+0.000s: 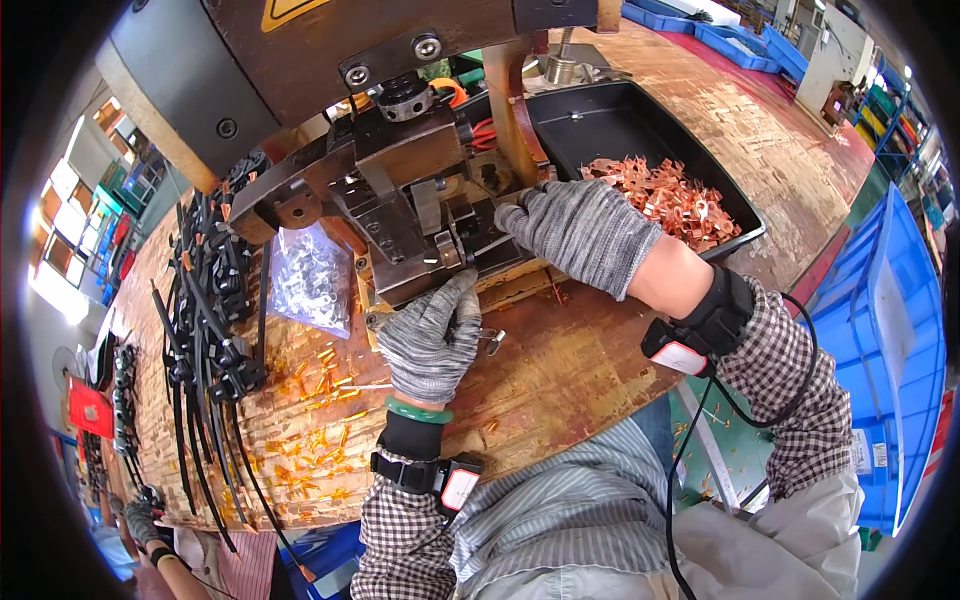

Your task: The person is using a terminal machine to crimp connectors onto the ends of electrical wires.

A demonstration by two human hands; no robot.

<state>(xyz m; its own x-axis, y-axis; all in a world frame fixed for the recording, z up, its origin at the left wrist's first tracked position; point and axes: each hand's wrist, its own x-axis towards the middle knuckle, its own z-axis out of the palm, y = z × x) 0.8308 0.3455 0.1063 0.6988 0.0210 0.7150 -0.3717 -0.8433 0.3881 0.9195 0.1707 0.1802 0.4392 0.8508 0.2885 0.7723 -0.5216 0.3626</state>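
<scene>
A dark metal press (400, 150) stands in front of me, with its die block (440, 225) low at its front. My left hand (432, 338), in a grey knit glove, is closed with its fingertips at the die's front edge; what it pinches is hidden. Beside it is a small silvery piece (494, 342), and I cannot tell whether the hand holds it. My right hand (585, 232), gloved alike, reaches in from the right. Its thumb and fingers are pressed together at the die's right side, and anything between them is too small to make out.
Right of the press, a black tray (610, 105) holds a heap of copper terminals (675, 200). To the left lie a clear bag of small parts (310, 280), black cables (205, 320) and scattered orange pieces (320, 400). A blue bin (885, 340) stands beyond the table's right edge.
</scene>
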